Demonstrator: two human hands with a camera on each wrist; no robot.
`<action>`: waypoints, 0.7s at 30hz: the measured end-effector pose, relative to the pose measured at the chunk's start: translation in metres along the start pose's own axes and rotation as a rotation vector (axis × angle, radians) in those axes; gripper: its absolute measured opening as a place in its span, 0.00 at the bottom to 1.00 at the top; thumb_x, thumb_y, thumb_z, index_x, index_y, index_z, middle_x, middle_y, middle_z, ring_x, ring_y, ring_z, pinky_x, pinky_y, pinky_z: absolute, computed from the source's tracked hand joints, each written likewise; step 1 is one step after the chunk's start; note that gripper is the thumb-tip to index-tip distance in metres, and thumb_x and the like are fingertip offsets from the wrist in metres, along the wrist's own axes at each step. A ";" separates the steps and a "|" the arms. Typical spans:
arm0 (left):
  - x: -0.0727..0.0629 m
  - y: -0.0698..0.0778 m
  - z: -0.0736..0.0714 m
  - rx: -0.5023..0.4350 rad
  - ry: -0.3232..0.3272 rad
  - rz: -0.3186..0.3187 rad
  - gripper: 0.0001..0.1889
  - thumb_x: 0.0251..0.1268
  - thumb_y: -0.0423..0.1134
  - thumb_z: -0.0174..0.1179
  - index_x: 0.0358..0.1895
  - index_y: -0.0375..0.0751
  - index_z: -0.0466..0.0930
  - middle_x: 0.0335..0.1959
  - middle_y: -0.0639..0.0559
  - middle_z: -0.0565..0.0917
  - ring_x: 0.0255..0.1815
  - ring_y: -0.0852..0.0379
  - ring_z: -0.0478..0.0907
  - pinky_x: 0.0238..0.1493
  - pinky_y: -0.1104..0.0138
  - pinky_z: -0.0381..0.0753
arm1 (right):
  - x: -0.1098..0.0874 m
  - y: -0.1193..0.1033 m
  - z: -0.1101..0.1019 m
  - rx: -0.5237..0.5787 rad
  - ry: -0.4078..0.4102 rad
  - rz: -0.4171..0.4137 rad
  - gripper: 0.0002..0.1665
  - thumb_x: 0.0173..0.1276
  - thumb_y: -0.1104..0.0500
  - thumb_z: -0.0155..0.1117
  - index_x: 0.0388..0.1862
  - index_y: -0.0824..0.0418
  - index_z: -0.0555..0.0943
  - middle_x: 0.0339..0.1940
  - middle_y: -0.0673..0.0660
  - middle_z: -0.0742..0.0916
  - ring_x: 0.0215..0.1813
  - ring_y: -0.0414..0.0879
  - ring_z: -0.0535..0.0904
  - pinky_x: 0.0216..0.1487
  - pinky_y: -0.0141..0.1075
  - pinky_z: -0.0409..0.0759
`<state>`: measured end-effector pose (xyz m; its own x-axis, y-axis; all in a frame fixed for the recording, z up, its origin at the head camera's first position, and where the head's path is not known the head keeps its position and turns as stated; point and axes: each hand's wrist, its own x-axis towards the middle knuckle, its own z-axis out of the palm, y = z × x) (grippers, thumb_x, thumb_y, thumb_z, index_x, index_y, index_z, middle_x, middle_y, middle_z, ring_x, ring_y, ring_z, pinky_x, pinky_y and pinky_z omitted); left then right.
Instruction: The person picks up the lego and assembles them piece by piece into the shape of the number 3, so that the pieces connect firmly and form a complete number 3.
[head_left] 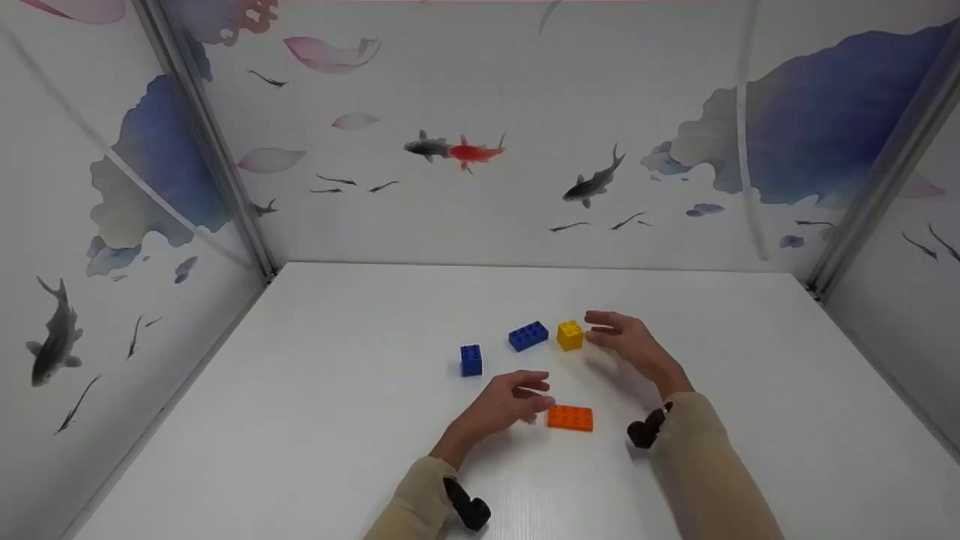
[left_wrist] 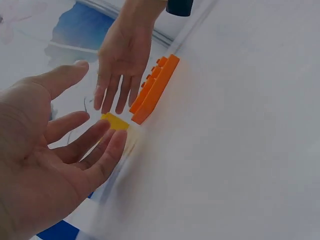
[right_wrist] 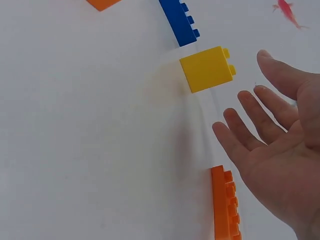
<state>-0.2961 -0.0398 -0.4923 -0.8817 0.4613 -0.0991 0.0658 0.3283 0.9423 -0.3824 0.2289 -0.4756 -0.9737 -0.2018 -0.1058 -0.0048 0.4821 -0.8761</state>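
My left hand (head_left: 504, 401) has loosely spread fingers, with its thumb tip right at the end of a flat orange toy brick (head_left: 570, 418). Nothing lies in its grasp in the left wrist view, where the orange brick (left_wrist: 156, 90) appears beyond the fingers. The right hand (head_left: 630, 343) reaches beside a yellow toy brick (head_left: 570, 335), fingers extended and slightly bent. A gap shows between those fingers and the yellow brick (right_wrist: 207, 70) in the right wrist view. A second orange brick (right_wrist: 226, 205) appears below the right hand there; the head view does not show it.
Left of the yellow brick lies a longer blue brick (head_left: 529, 336), and a small blue brick (head_left: 471, 360) stands farther left. All sit on a white table (head_left: 337, 360) enclosed by panels (head_left: 480, 217) printed with fish. Black devices (head_left: 468, 506) are worn at both wrists.
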 end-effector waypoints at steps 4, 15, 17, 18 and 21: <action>0.005 -0.003 0.003 -0.016 -0.032 -0.010 0.29 0.66 0.51 0.66 0.69 0.50 0.74 0.61 0.55 0.82 0.54 0.59 0.82 0.55 0.63 0.85 | 0.004 0.000 -0.001 -0.027 -0.043 0.019 0.35 0.74 0.50 0.61 0.77 0.52 0.65 0.79 0.58 0.68 0.77 0.60 0.65 0.77 0.58 0.62; 0.007 0.002 0.016 0.092 0.034 -0.040 0.22 0.64 0.36 0.68 0.61 0.49 0.81 0.53 0.56 0.85 0.54 0.59 0.79 0.65 0.60 0.79 | 0.013 0.000 0.004 -0.053 -0.095 0.004 0.37 0.71 0.55 0.64 0.77 0.52 0.65 0.79 0.60 0.67 0.76 0.61 0.66 0.78 0.59 0.59; 0.007 0.002 0.017 0.101 0.042 -0.040 0.22 0.63 0.35 0.68 0.61 0.48 0.81 0.53 0.56 0.85 0.53 0.59 0.79 0.65 0.61 0.79 | 0.014 0.000 0.005 -0.055 -0.087 0.012 0.36 0.71 0.56 0.64 0.77 0.52 0.66 0.78 0.60 0.68 0.76 0.61 0.66 0.78 0.59 0.59; 0.006 0.002 0.017 0.104 0.046 -0.041 0.22 0.62 0.34 0.69 0.60 0.48 0.82 0.52 0.56 0.86 0.52 0.59 0.79 0.65 0.61 0.79 | 0.014 0.001 0.006 -0.057 -0.084 0.014 0.36 0.71 0.56 0.64 0.77 0.52 0.66 0.78 0.60 0.68 0.76 0.61 0.67 0.78 0.59 0.59; 0.005 0.004 0.018 0.113 0.057 -0.043 0.22 0.61 0.33 0.70 0.59 0.47 0.82 0.52 0.56 0.86 0.51 0.59 0.79 0.65 0.61 0.79 | 0.014 0.000 0.008 -0.064 -0.068 0.017 0.36 0.70 0.56 0.64 0.76 0.51 0.67 0.78 0.59 0.69 0.75 0.60 0.67 0.78 0.59 0.60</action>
<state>-0.2921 -0.0211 -0.4950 -0.9097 0.3983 -0.1175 0.0766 0.4391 0.8952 -0.3945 0.2194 -0.4809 -0.9561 -0.2496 -0.1537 -0.0054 0.5392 -0.8421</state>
